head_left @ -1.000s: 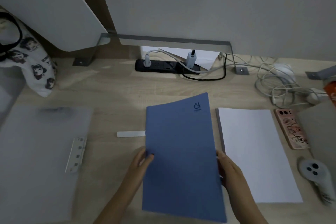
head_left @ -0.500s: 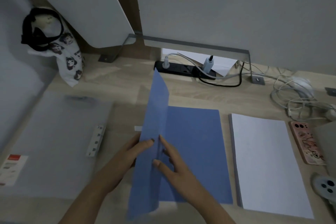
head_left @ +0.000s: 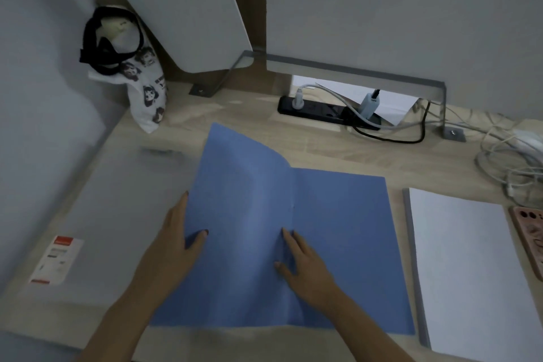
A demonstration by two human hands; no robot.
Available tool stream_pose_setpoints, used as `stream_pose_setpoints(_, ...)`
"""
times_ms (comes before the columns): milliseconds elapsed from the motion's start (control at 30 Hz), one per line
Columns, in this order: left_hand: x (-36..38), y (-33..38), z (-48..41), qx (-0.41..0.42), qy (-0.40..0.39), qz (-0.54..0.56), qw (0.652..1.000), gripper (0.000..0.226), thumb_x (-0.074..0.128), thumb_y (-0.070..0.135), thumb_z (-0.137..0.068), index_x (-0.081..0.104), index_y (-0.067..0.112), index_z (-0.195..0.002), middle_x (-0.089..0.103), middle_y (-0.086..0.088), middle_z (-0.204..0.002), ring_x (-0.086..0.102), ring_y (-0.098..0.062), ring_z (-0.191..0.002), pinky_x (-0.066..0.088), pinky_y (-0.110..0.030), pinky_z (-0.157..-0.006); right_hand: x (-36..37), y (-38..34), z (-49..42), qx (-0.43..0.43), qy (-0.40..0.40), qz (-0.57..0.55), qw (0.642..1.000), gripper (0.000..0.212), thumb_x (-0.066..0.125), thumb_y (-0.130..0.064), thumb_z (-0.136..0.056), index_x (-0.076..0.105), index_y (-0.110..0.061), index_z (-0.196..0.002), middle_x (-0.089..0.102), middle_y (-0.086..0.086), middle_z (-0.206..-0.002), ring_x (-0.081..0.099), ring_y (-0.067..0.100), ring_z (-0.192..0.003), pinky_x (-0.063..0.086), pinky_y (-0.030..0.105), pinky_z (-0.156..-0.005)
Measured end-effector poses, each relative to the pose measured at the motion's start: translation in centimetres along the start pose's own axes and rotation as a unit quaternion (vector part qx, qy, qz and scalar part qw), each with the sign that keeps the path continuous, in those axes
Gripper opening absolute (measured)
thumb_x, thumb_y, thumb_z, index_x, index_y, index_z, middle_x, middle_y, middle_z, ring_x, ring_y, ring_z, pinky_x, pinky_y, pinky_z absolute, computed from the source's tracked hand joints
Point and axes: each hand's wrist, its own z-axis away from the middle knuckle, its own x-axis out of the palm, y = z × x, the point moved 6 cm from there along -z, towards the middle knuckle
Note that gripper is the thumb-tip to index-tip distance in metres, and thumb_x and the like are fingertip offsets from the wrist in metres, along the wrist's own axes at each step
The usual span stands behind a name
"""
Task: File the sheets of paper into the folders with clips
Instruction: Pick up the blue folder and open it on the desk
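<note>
Right of blue folder point(head_left: 338, 229): paper stack point(head_left: 470, 267), phone point(head_left: 529, 232)

a pale wooden desk point(head_left: 338, 150) runs along grey wall panels point(head_left: 176, 9). in the far left corner stands a white cloth bag point(head_left: 147, 97) printed with cartoon faces, with a black strap point(head_left: 97, 47) looped round its top. a black power strip point(head_left: 320, 112) lies under a grey metal bracket point(head_left: 352, 70), holding a white charger point(head_left: 368, 104). white cables point(head_left: 511, 161) tangle at the right, near a phone point(head_left: 531, 235) at the edge.
</note>
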Motion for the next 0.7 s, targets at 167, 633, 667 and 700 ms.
stream_pose_setpoints(167,3.7,1.7,-0.2,0.139,0.053,-0.226,0.963,0.061,0.043,0.024,-0.085,0.027,0.007,-0.141,0.031,-0.019,-0.148,0.021,-0.033,-0.136,0.023,-0.045,-0.107,1.7,0.4,-0.5,0.018,0.011,0.099,0.995,0.07,0.029,-0.046,-0.096,-0.014,-0.023,-0.146,-0.011,0.004,-0.158,-0.009,0.021,-0.145,0.001,0.044,-0.117)
stream_pose_setpoints(633,16.5,2.6,-1.0,0.307,-0.145,-0.434,0.834,0.055,0.03,0.025,-0.079,0.061,0.007,-0.121,0.056,-0.007,-0.133,0.044,-0.027,-0.13,0.029,-0.046,-0.103,2.4,0.0,0.3,0.039,0.126,0.166,0.977,0.058,0.035,-0.046,-0.074,0.047,-0.019,-0.124,0.066,0.0,-0.12,0.064,0.019,-0.108,0.058,0.037,-0.074)
stream_pose_setpoints(667,16.3,2.9,-1.0,0.309,-0.131,-0.447,0.829,0.054,0.033,0.024,-0.081,0.055,0.007,-0.127,0.047,-0.009,-0.141,0.036,-0.027,-0.134,0.027,-0.048,-0.108,2.4,0.2,0.3,0.042,0.118,0.169,0.978,0.06,0.034,-0.046,-0.075,0.054,-0.017,-0.123,0.067,-0.001,-0.119,0.065,0.018,-0.108,0.058,0.036,-0.074)
stream_pose_setpoints(700,16.3,3.4,-1.0,0.318,-0.126,-0.469,0.814,0.054,0.033,0.024,-0.087,0.039,0.005,-0.138,0.028,-0.011,-0.151,0.018,-0.027,-0.141,0.018,-0.049,-0.116,2.4,0.3,0.3,0.046,0.115,0.174,0.977,0.06,0.034,-0.046,-0.075,0.061,-0.017,-0.119,0.067,-0.002,-0.118,0.065,0.017,-0.107,0.058,0.036,-0.074)
